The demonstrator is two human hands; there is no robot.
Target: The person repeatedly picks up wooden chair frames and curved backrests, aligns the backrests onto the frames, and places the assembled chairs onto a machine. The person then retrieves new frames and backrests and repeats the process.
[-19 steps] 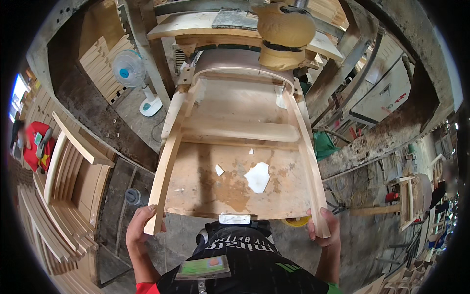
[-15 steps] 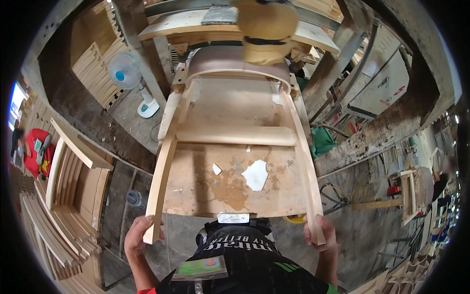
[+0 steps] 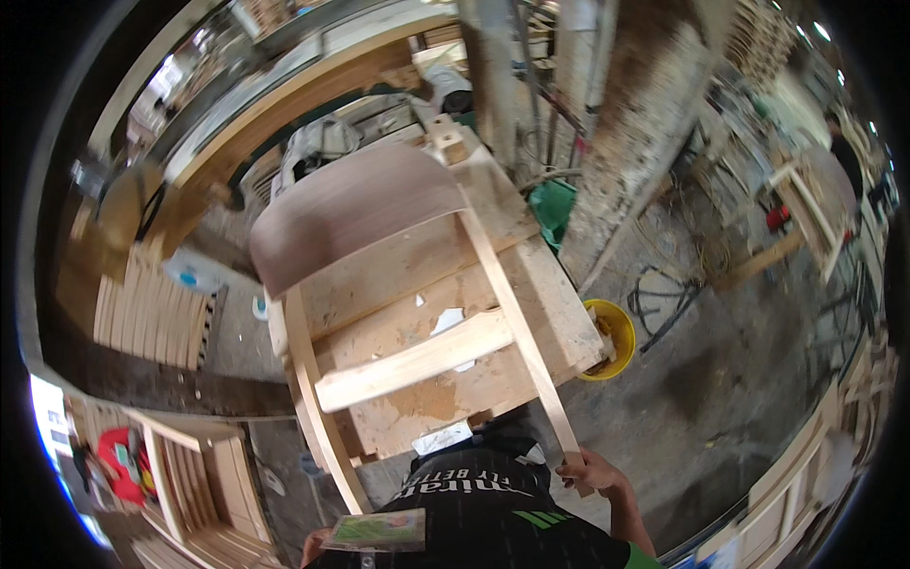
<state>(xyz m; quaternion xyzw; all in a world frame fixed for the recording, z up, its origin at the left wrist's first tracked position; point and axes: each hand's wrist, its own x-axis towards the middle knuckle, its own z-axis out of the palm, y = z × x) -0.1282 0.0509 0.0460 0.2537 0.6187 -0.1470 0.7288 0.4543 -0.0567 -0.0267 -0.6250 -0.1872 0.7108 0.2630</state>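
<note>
A pale wooden chair frame [image 3: 417, 365] with a curved, darker backrest panel [image 3: 355, 209] lies aslant over the workbench, its backrest away from me. One crossbar [image 3: 417, 360] joins its two long legs. My right hand [image 3: 599, 477] is closed round the near end of the right leg [image 3: 521, 332]. Beside the near end of the left leg [image 3: 322, 417] only part of my left hand [image 3: 316, 544] shows; the card badge [image 3: 377, 531] on my chest hides its fingers. Under the frame, white scraps [image 3: 447, 321] rest on the bench top.
The wooden workbench [image 3: 559, 308] has a small wooden block [image 3: 447, 142] at its far corner. To its right stand a yellow bucket [image 3: 611, 337], a green bag [image 3: 552, 211] and a rusty post [image 3: 635, 123]. Stacked wooden parts [image 3: 204, 493] and a person in red [image 3: 121, 465] are at lower left.
The chair frame has turned anticlockwise in view and its backrest now shows its broad face, tilted up off the bench. My left hand has slipped mostly behind the badge. The view has swung right.
</note>
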